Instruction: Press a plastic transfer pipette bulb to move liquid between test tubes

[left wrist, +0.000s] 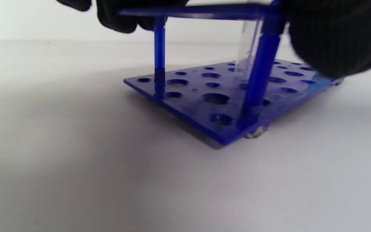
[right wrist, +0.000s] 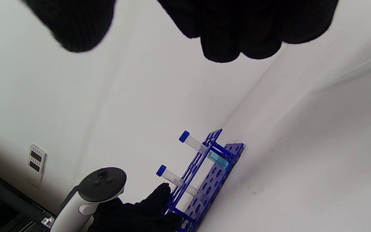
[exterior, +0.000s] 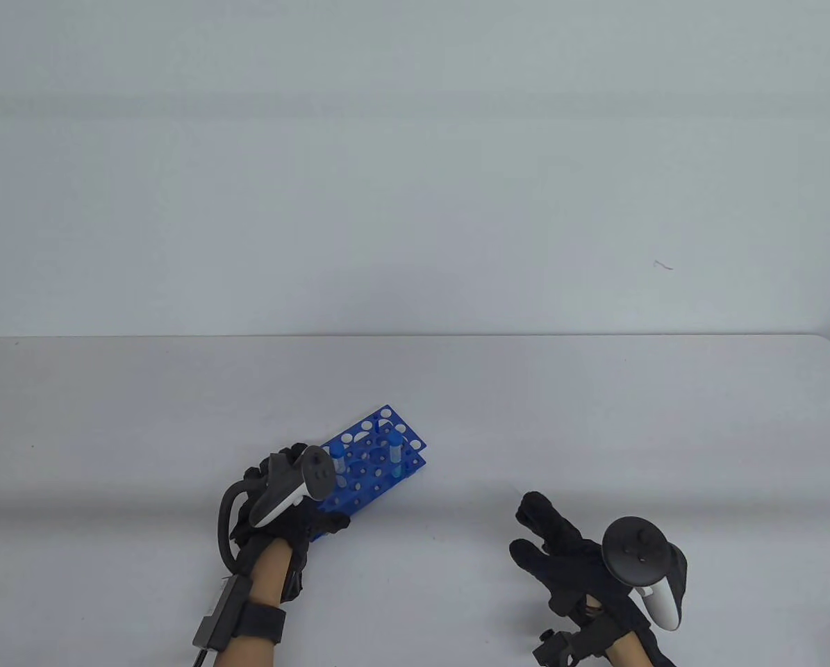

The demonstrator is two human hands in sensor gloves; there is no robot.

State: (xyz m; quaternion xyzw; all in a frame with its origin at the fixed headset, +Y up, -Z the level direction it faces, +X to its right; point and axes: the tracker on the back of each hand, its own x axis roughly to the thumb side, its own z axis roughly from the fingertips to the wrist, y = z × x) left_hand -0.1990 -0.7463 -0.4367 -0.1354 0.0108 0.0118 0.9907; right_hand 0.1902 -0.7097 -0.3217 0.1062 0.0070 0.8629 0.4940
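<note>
The left hand [left wrist: 330,35] grips the top plate of the blue rack [left wrist: 224,96], which stands on the desk [left wrist: 76,161].

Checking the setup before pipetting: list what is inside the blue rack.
The blue rack holds two capped tubes; one shows blue liquid near its bottom. The left hand covers the rack's near corner, hiding those holes. No pipette shows.

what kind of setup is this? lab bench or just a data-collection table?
Most likely a staged data-collection table, not a real lab: a plain white table against a bare wall, holding only a blue test tube rack with two capped tubes. Both hands, left hand and right hand, wear sensor gloves with trackers.
</note>
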